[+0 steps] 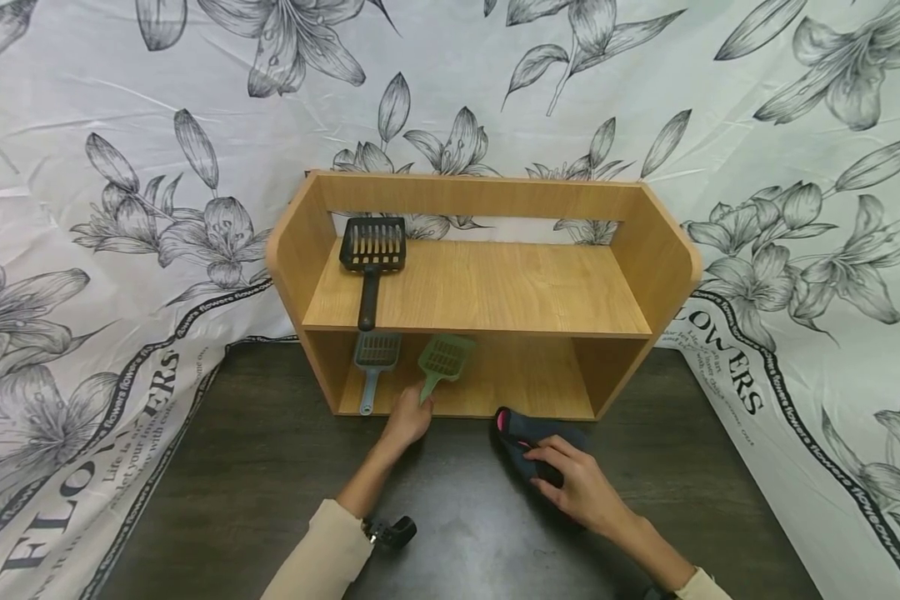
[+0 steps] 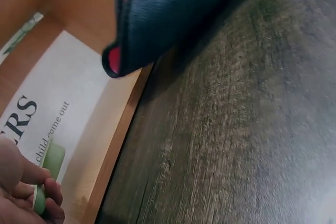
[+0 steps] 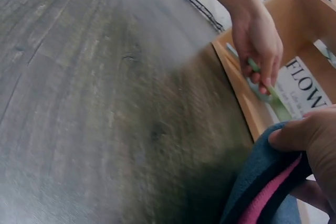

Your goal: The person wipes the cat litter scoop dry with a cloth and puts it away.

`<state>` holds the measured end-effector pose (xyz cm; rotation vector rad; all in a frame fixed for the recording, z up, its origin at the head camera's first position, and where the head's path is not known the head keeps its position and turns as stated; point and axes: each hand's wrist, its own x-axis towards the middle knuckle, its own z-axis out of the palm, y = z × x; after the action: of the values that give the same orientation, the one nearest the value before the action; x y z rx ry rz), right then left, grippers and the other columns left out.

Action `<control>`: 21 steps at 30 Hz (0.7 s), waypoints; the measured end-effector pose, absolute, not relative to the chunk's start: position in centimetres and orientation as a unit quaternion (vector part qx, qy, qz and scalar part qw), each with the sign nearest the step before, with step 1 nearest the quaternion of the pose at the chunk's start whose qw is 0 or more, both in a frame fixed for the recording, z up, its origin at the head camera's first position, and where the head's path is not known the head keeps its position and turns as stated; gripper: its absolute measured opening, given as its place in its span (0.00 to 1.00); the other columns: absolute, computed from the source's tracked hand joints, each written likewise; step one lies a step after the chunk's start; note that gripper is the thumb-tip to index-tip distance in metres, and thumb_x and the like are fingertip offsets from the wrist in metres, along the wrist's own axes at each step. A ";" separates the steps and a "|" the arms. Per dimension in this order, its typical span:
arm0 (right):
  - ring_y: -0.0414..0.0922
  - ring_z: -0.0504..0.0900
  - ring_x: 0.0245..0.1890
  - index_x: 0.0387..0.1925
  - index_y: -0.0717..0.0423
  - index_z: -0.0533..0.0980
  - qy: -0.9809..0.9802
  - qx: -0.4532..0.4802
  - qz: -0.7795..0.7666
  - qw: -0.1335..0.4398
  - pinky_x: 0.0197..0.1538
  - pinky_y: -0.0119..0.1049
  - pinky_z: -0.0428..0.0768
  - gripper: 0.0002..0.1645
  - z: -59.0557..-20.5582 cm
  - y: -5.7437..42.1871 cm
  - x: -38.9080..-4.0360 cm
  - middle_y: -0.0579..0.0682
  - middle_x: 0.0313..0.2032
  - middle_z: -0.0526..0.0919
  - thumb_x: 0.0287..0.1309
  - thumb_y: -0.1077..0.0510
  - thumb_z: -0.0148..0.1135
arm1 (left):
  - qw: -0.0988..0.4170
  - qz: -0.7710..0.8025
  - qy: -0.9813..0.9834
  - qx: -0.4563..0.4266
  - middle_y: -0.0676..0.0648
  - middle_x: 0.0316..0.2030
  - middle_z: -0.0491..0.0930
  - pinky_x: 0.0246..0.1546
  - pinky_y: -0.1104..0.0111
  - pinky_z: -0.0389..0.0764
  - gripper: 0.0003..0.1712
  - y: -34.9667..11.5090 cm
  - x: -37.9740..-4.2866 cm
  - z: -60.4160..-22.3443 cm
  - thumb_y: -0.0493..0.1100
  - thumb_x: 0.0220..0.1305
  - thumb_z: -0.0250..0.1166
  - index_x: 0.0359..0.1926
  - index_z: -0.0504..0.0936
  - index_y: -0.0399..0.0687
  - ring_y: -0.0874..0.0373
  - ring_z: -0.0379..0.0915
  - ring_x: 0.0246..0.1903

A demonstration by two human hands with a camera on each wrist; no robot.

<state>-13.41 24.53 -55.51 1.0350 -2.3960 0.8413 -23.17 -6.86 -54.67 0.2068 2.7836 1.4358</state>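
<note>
My left hand [image 1: 408,419] grips the handle of a green litter scoop [image 1: 447,357], whose slotted head lies over the lower board of a wooden shelf [image 1: 487,287]. In the left wrist view, thumb and fingers close round the green handle. With my right hand [image 1: 576,483] I pinch a dark blue fabric item [image 1: 551,429] with black trim and a pink lining, just in front of the shelf's right half; its exact kind is unclear. A grey-blue litter scoop [image 1: 377,352] lies left of the green one. On the upper board, at the left, rests a black litter scoop [image 1: 372,250].
The two-level shelf has raised side walls and a back rail [image 1: 487,193]. It stands on a dark wood-grain table [image 1: 465,508]. White flower-printed sheeting [image 1: 217,192] surrounds the back and sides.
</note>
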 end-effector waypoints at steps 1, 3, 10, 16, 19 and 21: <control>0.44 0.87 0.43 0.48 0.56 0.84 -0.855 0.372 0.303 0.197 0.44 0.36 0.86 0.32 -55.7 24.4 -13.4 0.46 0.48 0.84 0.37 0.71 0.88 | -0.002 0.456 0.888 0.062 0.47 0.22 0.72 0.45 0.44 0.76 0.13 -6.8 -23.2 -54.7 0.31 0.76 0.59 0.57 0.80 0.30 0.53 0.68 0.23; 0.45 0.87 0.43 0.48 0.56 0.84 -0.851 0.380 0.305 0.195 0.43 0.36 0.87 0.33 -56.1 24.0 -13.2 0.47 0.47 0.83 0.36 0.71 0.88 | -0.006 0.457 0.887 0.056 0.45 0.25 0.77 0.50 0.42 0.76 0.17 -6.7 -23.3 -54.8 0.31 0.76 0.59 0.62 0.78 0.29 0.49 0.74 0.28; 0.45 0.87 0.43 0.49 0.55 0.84 -0.851 0.389 0.311 0.169 0.42 0.34 0.86 0.32 -56.9 23.2 -12.4 0.46 0.48 0.83 0.38 0.70 0.88 | -0.032 0.456 0.889 0.042 0.44 0.25 0.75 0.36 0.52 0.77 0.06 -5.9 -23.6 -55.3 0.31 0.74 0.61 0.46 0.79 0.29 0.48 0.73 0.27; 0.43 0.87 0.44 0.50 0.53 0.85 -0.853 0.384 0.311 0.167 0.44 0.32 0.84 0.33 -57.2 23.0 -12.2 0.45 0.48 0.83 0.38 0.67 0.89 | -0.048 0.443 0.895 0.027 0.38 0.28 0.76 0.32 0.49 0.78 0.08 -5.3 -24.3 -56.8 0.32 0.72 0.58 0.43 0.77 0.27 0.43 0.75 0.28; 0.42 0.87 0.45 0.50 0.53 0.85 -0.851 0.385 0.314 0.168 0.46 0.31 0.84 0.32 -57.3 23.0 -12.1 0.45 0.48 0.84 0.39 0.66 0.89 | -0.059 0.434 0.898 0.026 0.29 0.35 0.80 0.41 0.43 0.81 0.15 -4.9 -24.6 -57.1 0.33 0.72 0.56 0.50 0.76 0.21 0.33 0.80 0.38; 0.42 0.88 0.45 0.51 0.54 0.84 -0.849 0.388 0.319 0.167 0.47 0.31 0.85 0.33 -57.3 23.0 -12.0 0.45 0.48 0.84 0.39 0.67 0.88 | -0.061 0.436 0.898 0.024 0.25 0.38 0.81 0.45 0.39 0.80 0.17 -4.6 -24.5 -56.7 0.33 0.71 0.57 0.52 0.75 0.18 0.27 0.80 0.42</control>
<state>-12.02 23.03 -57.31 1.1032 -2.4155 0.9078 -24.45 -4.60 -56.66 0.0798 2.9343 1.4250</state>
